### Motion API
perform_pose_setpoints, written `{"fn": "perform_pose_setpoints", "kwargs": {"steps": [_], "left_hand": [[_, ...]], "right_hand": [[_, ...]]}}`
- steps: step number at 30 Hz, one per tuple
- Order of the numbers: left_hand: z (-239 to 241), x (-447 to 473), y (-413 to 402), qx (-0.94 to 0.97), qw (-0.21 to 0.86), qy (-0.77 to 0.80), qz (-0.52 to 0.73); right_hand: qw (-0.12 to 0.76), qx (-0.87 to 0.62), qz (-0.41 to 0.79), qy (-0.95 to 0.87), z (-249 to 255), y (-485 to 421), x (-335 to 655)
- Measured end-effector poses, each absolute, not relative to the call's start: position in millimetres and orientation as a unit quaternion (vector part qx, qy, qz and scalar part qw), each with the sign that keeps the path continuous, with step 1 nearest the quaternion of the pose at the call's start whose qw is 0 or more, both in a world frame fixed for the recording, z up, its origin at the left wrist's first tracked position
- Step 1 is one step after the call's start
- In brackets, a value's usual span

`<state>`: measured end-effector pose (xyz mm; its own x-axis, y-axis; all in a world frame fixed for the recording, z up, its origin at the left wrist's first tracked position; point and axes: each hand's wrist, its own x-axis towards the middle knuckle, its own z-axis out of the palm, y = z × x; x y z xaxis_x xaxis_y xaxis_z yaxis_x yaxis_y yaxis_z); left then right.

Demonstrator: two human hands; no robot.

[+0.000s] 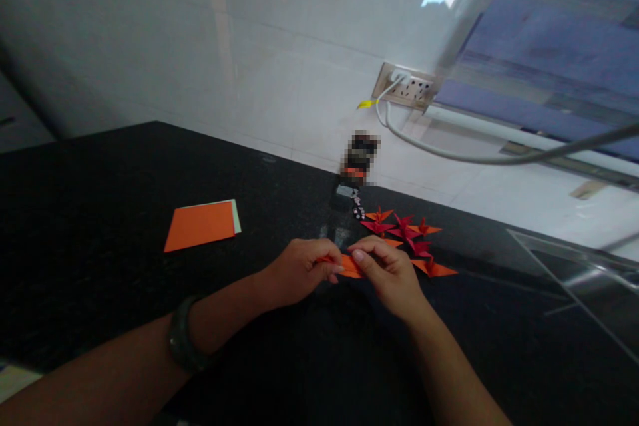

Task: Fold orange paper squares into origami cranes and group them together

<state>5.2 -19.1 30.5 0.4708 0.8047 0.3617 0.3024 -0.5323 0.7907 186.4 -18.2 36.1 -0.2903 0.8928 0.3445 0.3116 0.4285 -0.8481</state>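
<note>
Between both hands is a small folded piece of orange paper (352, 266), partly hidden by the fingers. My left hand (305, 271) pinches its left side between thumb and fingers. On the other side, my right hand (388, 274) grips the paper with its thumb on top. Just past my right hand lie several red and orange origami cranes, among them a red crane (405, 229) and an orange crane (434, 269). Off to the left rests a stack of square paper (202, 225), orange on top with a pale green edge showing beneath.
A phone (360, 158) with a blurred screen leans against the tiled wall (299, 80), a beaded strap (357, 205) beside it. A white cable (499, 158) runs from the wall socket (404, 85). At right, a metal sink edge (564, 279) borders the black counter (114, 226).
</note>
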Motion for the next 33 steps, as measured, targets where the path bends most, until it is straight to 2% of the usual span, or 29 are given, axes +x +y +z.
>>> {"fn": "perform_pose_setpoints", "kwargs": {"steps": [3, 8, 15, 22, 27, 33], "left_hand": [[29.8, 5.6, -18.8, 0.788, 0.343, 0.345, 0.377], [27.8, 6.1, -18.0, 0.755, 0.394, 0.338, 0.401], [27.9, 4.7, -15.6, 0.812, 0.297, 0.301, 0.402], [28.7, 4.0, -17.1, 0.822, 0.299, 0.294, 0.386], [32.0, 5.1, -20.6, 0.792, 0.349, 0.312, 0.392], [27.4, 9.1, -19.2, 0.677, 0.490, 0.358, 0.416]], "right_hand": [[0.399, -0.411, 0.372, -0.731, 37.0, -18.6, 185.3], [0.403, -0.389, 0.460, -0.689, 39.7, -19.2, 185.0], [0.418, -0.383, 0.484, -0.666, 38.3, -18.9, 185.1], [0.406, -0.384, 0.579, -0.593, 36.5, -20.5, 180.5], [0.401, -0.383, 0.626, -0.548, 38.2, -21.6, 180.1], [0.401, -0.442, 0.568, -0.567, 37.3, -21.0, 183.7]]}}
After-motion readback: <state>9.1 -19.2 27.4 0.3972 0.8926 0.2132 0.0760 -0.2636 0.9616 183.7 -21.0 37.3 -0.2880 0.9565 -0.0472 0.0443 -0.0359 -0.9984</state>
